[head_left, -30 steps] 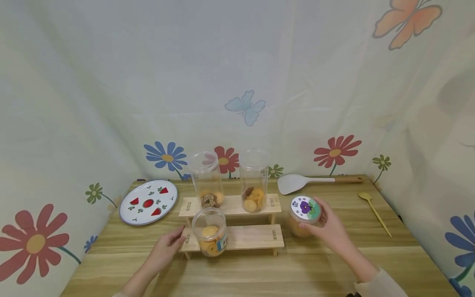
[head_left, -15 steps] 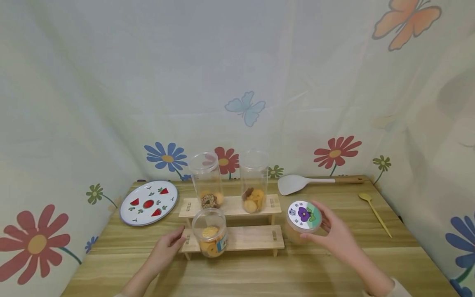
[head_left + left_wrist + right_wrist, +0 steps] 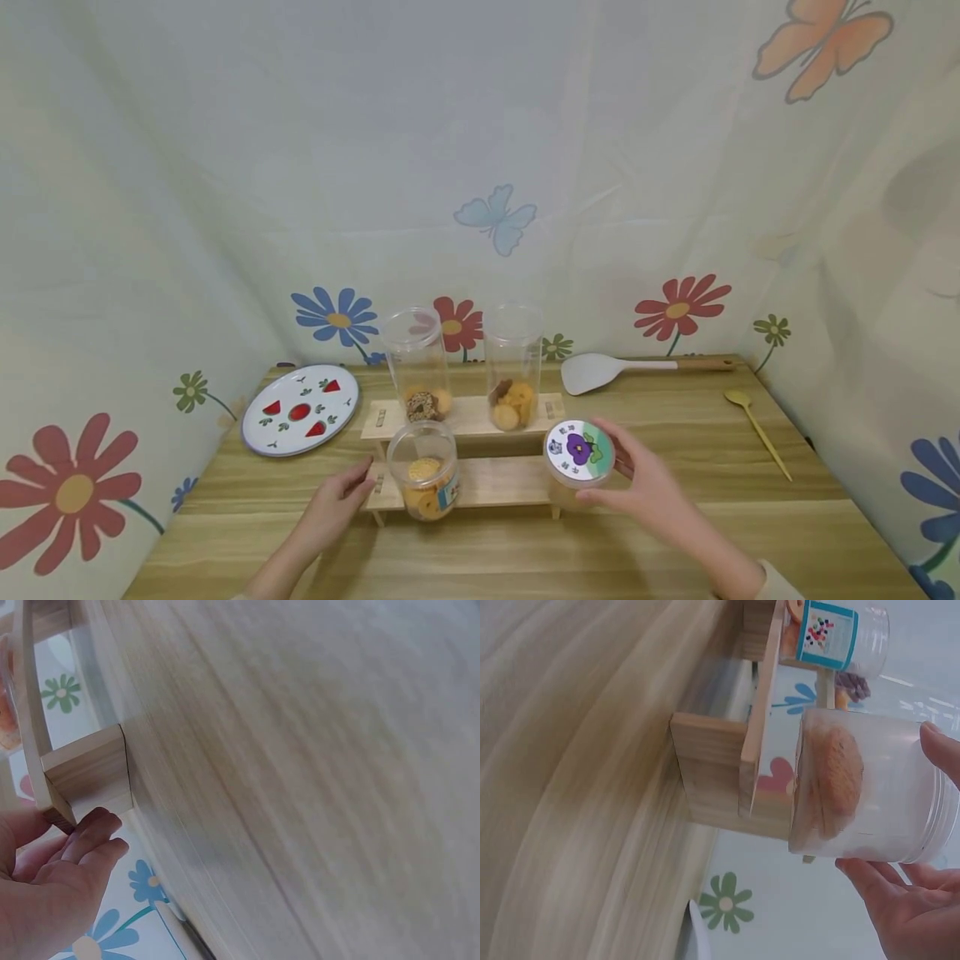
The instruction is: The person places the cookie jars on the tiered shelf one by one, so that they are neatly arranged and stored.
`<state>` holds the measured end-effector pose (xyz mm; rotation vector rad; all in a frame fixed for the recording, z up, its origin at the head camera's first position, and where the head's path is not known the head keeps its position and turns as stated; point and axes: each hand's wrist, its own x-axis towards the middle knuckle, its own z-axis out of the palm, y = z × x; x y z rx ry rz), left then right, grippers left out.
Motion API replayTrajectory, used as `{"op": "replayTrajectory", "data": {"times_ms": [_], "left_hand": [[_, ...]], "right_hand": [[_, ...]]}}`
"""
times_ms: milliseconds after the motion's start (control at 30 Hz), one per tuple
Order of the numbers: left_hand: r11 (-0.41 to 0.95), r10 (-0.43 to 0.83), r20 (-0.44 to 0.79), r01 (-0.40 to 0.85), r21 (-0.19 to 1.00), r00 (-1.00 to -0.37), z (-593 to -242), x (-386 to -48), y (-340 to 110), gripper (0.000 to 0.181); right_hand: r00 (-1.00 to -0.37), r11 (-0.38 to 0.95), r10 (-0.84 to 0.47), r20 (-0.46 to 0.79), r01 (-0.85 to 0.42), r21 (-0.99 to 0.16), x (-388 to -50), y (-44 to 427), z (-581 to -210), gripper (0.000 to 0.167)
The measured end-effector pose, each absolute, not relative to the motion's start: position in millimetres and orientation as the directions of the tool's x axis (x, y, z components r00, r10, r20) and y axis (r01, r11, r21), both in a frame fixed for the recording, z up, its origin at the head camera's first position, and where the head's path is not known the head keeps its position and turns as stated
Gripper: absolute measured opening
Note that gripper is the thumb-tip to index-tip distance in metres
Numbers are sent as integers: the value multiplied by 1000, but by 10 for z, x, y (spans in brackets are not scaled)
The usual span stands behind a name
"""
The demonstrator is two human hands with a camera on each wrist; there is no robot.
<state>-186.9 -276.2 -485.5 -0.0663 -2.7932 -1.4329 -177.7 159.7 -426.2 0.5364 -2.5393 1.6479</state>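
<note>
My right hand (image 3: 645,483) grips a clear plastic jar (image 3: 855,787) near its lid; the lid (image 3: 579,451) has a purple flower, and cookies lie inside. The jar hovers over the right end of the lower step of a wooden two-tier rack (image 3: 495,482), and in the right wrist view its base is just off the board. My left hand (image 3: 335,504) holds the left end of that step (image 3: 34,727), thumb on top and fingers below. A short jar of round cookies (image 3: 423,475) stands on the lower step's left side.
On the upper step stand two tall clear jars, a left jar (image 3: 416,358) and a right jar (image 3: 514,358), with cookies at the bottom. A white plate (image 3: 285,429) lies left, a white spatula (image 3: 592,372) back right, a yellow spoon (image 3: 763,435) farther right.
My right hand has carried the lidded jar leftward and nearer, from the table right of the rack to over the lower step's right end. The left hand has stayed in place.
</note>
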Motion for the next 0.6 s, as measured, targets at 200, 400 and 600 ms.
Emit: {"op": "replayTrajectory", "data": {"times_ms": [200,400,600], "left_hand": [[585,40,39,55,809,-998,-4857,-1865,-2766,43],[591,38,46,60,804,-998,-4852,-1859,-2762,42],[591,34,45,56,805,-998,-4870,-1872,-2755,42]], "right_hand": [[-912,344,-317,260,-366,-865,-1800,1440,-4305,93],[-895,325,-356,268,-387,-863,-1844,1272,-4308,93],[-899,315,-356,254,-372,-873,-1881,1143,-4335,92]]}}
